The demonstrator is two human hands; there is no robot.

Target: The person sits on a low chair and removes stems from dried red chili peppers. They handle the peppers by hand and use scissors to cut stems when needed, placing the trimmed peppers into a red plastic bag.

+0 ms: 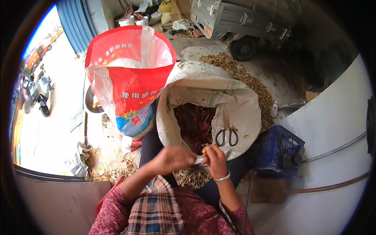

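Between my knees stands a white woven sack (244,113) with its rim rolled outward. Inside it lies a heap of dark red dried pods (194,123) that look like chillies. My right hand (214,158), with a bracelet at the wrist, is at the sack's near rim with its fingers pinched together; what they hold is too small to name. Close beside it my left hand (176,158) is smeared by motion, so its fingers do not show clearly. Black-handled scissors (227,137) rest on the sack's inner right side, just beyond my right hand.
A tall red and blue plastic bag (135,84) stands open at left. A blue crate (279,152) is at right by the white wall (333,145). Brown stems and scraps (239,72) lie beyond the sack. A grey three-wheeled cart (243,23) is parked behind.
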